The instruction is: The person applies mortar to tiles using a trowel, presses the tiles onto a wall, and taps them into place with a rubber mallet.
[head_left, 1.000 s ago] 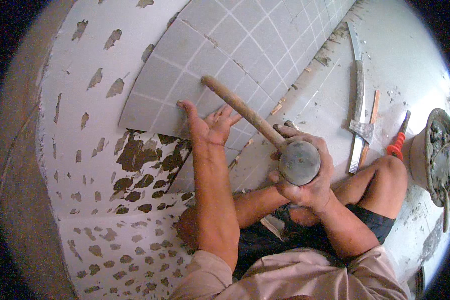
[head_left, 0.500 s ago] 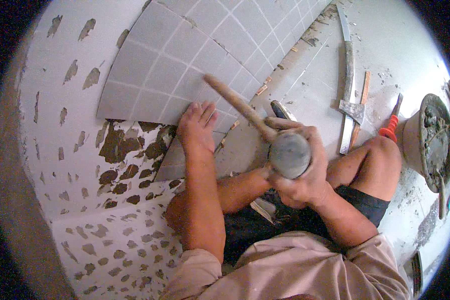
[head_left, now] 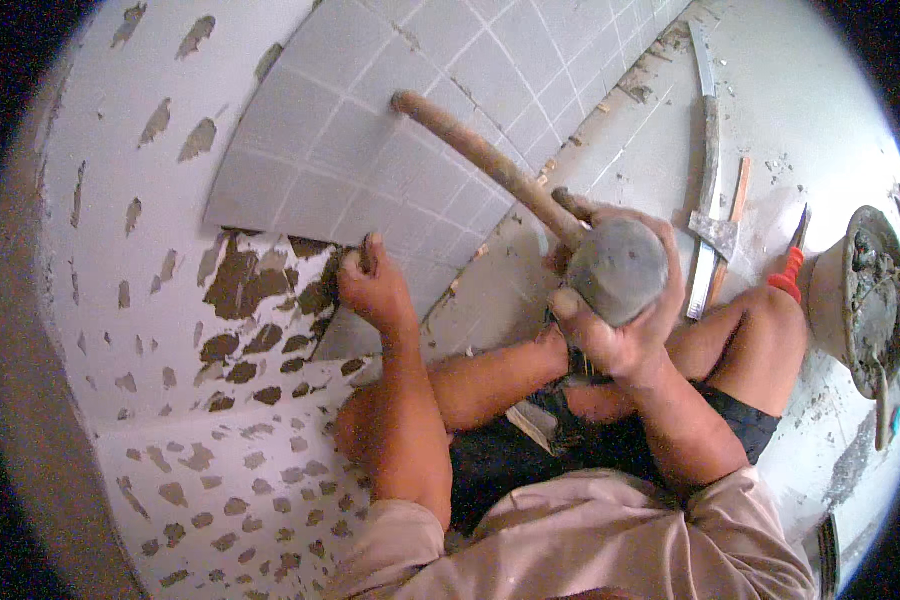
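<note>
My right hand [head_left: 625, 330] is wrapped round a mallet, near its grey round head [head_left: 618, 268]; its wooden handle [head_left: 480, 160] points up-left over a square-patterned grey wall tile [head_left: 280, 170]. My left hand [head_left: 375, 290] is curled at that tile's lower edge, by dark mortar dabs [head_left: 240, 280] on the pitted white wall [head_left: 140, 250]; whatever its fingertips grip is hidden. Another tile piece [head_left: 345, 335] sits below that edge, behind my left hand.
On the floor [head_left: 790, 130] at right lie a long metal straightedge [head_left: 709, 140], an orange strip [head_left: 742, 190], a red-handled tool [head_left: 788, 268] and a bucket of mortar [head_left: 832, 300] with a trowel handle [head_left: 882, 420]. My bent legs [head_left: 760, 350] are beneath my arms.
My left hand was spread on the tile; it has moved down-left to the edge and curled. My right hand has shifted slightly with the mallet, whose handle tip sits higher in view.
</note>
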Demonstrator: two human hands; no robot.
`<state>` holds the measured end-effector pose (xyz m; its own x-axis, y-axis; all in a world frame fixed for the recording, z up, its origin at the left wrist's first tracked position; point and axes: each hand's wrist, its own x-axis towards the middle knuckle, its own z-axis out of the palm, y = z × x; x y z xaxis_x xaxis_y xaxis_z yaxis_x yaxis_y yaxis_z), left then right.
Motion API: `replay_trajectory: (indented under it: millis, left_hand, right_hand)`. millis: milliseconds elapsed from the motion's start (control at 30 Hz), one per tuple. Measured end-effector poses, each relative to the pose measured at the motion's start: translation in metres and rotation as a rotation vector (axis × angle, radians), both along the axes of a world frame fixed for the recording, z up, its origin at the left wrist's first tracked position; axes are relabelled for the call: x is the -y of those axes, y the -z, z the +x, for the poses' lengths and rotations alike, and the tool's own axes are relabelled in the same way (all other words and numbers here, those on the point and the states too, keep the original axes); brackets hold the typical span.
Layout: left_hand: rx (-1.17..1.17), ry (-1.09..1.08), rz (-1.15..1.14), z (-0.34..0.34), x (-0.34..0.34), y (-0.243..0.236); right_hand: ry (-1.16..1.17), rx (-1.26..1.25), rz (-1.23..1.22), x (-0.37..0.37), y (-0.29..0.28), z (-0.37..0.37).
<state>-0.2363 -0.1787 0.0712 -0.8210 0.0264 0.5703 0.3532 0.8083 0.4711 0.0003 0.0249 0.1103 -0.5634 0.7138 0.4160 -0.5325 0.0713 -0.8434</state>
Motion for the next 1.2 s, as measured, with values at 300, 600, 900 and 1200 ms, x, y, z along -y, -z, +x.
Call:
replay_trajectory:
  millis: [300,600,900,1200]
  left_hand:
    - [0.06,-0.04,0.129,-0.01,-0.001,-0.002]
    - [0.147,0.0,0.29,0.004,-0.014,-0.002]
    - [0.182,0.054,0.18,-0.004,0.005,0.003]
    - [0.178,0.116,0.126,-0.009,0.023,0.004]
  right_hand:
    - [0.025,-0.156,0.037,-0.003,-0.009,-0.012]
    - [0.002,-0.239,0.065,0.004,-0.01,-0.013]
    - [0.032,-0.203,0.057,0.007,-0.007,-0.008]
    - [0.004,-0.183,0.237,0.011,0.006,0.008]
